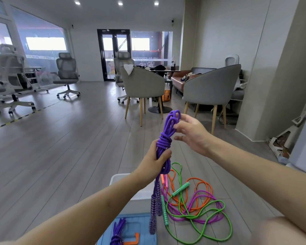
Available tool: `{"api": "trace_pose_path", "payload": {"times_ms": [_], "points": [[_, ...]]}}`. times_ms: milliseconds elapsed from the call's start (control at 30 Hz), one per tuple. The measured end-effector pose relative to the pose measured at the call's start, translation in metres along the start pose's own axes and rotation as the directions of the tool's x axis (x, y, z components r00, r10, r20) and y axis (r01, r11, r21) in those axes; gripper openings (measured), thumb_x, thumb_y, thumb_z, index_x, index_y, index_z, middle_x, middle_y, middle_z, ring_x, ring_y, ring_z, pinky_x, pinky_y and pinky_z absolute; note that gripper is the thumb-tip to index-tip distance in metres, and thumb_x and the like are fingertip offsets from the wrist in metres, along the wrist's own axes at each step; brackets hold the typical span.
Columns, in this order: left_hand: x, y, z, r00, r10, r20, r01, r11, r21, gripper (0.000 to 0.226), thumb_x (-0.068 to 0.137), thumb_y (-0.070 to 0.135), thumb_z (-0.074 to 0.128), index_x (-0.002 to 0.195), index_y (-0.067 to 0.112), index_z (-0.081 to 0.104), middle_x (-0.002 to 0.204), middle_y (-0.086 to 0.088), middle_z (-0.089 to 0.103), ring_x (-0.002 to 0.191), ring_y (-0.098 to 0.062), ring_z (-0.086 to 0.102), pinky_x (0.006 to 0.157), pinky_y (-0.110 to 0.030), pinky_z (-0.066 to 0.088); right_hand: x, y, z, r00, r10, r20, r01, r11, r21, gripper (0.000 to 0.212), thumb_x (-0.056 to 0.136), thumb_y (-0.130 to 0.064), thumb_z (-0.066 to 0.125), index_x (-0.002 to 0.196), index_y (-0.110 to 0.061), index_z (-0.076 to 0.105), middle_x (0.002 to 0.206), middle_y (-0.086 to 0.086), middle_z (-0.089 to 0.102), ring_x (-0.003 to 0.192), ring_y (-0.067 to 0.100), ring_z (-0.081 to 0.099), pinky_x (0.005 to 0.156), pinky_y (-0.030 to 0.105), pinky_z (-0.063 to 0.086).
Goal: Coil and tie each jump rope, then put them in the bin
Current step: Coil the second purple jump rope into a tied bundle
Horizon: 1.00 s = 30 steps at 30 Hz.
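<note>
My left hand (155,163) grips a coiled purple jump rope (164,138) just below its wrapped knot, holding it upright. Its loops stick up at the top and its two purple handles (155,209) hang below my hand. My right hand (191,133) is beside the upper loops with fingers spread, its fingertips at the loops and nothing held. A white bin (120,179) stands on the floor under my left forearm. On a blue lid (131,227) at the bottom lies another tied purple rope (117,232).
Loose green (201,216), orange (201,184) and magenta (198,202) jump ropes lie tangled on the wooden floor to the right of the bin. Grey armchairs (143,84) and a round table stand ahead; office chairs are at the left. A wall corner is on the right.
</note>
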State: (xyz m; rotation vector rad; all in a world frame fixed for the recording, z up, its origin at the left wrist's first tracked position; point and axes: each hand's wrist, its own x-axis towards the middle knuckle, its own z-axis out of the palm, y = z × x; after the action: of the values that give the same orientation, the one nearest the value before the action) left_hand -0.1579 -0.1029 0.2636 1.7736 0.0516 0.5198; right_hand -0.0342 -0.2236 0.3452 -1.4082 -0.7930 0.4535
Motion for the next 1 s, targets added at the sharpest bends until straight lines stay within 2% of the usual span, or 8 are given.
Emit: {"api": "trace_pose_path", "payload": {"times_ms": [133,233,400,567,633,733,833,1000], "points": [[0.003,-0.003,-0.003,1.0,-0.022,-0.014,0.023,0.999,0.043,0.031,0.104,0.031,0.056,0.133,0.034,0.044,0.11,-0.016,0.065,0.085,-0.013,0.064,0.079,-0.022,0.057,-0.001,0.002,-0.002,0.994,-0.049,-0.094,0.036,0.991,-0.127,0.047,0.096,-0.014,0.068,0.14,-0.017,0.053,0.115,0.011,0.073,0.098,0.024,0.075,0.078,0.036,0.06],[0.004,0.0,-0.004,1.0,-0.021,-0.002,0.021,1.0,0.017,0.042,0.104,0.03,0.058,0.141,0.032,0.04,0.106,-0.009,0.067,0.089,-0.012,0.068,0.08,-0.024,0.058,0.0,0.005,-0.001,0.989,-0.065,-0.133,0.044,0.987,-0.152,0.047,0.096,-0.014,0.069,0.14,-0.014,0.054,0.111,0.009,0.075,0.095,0.022,0.076,0.08,0.038,0.063],[0.007,0.006,-0.004,0.999,0.013,-0.037,-0.012,1.0,0.018,0.039,0.103,0.03,0.06,0.138,0.036,0.042,0.104,-0.008,0.067,0.087,-0.012,0.068,0.082,-0.027,0.06,0.002,0.008,0.006,0.994,-0.065,-0.087,0.054,0.992,-0.117,0.046,0.092,-0.016,0.074,0.135,-0.014,0.057,0.113,0.007,0.075,0.101,0.024,0.075,0.089,0.042,0.061],[0.006,0.004,-0.004,1.0,-0.02,-0.007,0.021,0.996,0.092,0.039,0.104,0.033,0.057,0.139,0.033,0.04,0.101,-0.003,0.067,0.083,-0.006,0.067,0.082,-0.027,0.059,0.002,0.005,0.017,0.986,-0.108,-0.13,0.078,0.974,-0.215,0.016,0.094,-0.011,0.069,0.11,-0.011,0.067,0.096,0.005,0.072,0.084,0.017,0.068,0.068,0.027,0.052],[0.005,0.004,-0.002,0.999,-0.02,0.03,0.015,0.991,0.135,0.034,0.106,0.035,0.053,0.137,0.035,0.04,0.098,-0.002,0.066,0.085,-0.01,0.067,0.086,-0.034,0.059,0.004,0.005,0.018,0.99,-0.059,-0.129,0.036,0.984,-0.173,0.008,0.095,-0.011,0.062,0.099,-0.007,0.066,0.084,0.008,0.066,0.077,0.019,0.061,0.067,0.028,0.049],[0.005,0.002,-0.003,0.998,-0.048,0.044,0.041,0.987,0.154,0.032,0.107,0.036,0.049,0.137,0.037,0.037,0.099,-0.003,0.064,0.092,-0.023,0.068,0.093,-0.043,0.059,0.005,0.006,0.014,0.997,0.044,-0.069,-0.048,0.997,-0.06,0.009,0.095,-0.012,0.06,0.098,-0.005,0.065,0.088,0.012,0.064,0.087,0.026,0.061,0.083,0.039,0.053],[0.007,0.001,-0.009,0.999,-0.019,0.026,0.014,0.987,0.157,0.031,0.108,0.034,0.048,0.137,0.036,0.038,0.097,-0.002,0.063,0.088,-0.018,0.065,0.094,-0.046,0.057,0.004,0.004,0.013,0.994,0.093,0.053,-0.099,0.989,0.114,0.007,0.094,-0.01,0.059,0.096,-0.006,0.065,0.086,0.009,0.064,0.092,0.026,0.06,0.096,0.043,0.049],[0.014,0.008,-0.015,0.999,0.02,0.035,-0.025,0.986,0.164,0.027,0.107,0.035,0.049,0.133,0.036,0.042,0.095,-0.001,0.064,0.087,-0.015,0.064,0.094,-0.045,0.057,0.005,-0.003,0.009,0.988,0.076,0.135,-0.115,0.944,0.308,0.007,0.095,-0.01,0.058,0.095,-0.007,0.065,0.083,0.006,0.063,0.086,0.019,0.06,0.102,0.041,0.047]]}}
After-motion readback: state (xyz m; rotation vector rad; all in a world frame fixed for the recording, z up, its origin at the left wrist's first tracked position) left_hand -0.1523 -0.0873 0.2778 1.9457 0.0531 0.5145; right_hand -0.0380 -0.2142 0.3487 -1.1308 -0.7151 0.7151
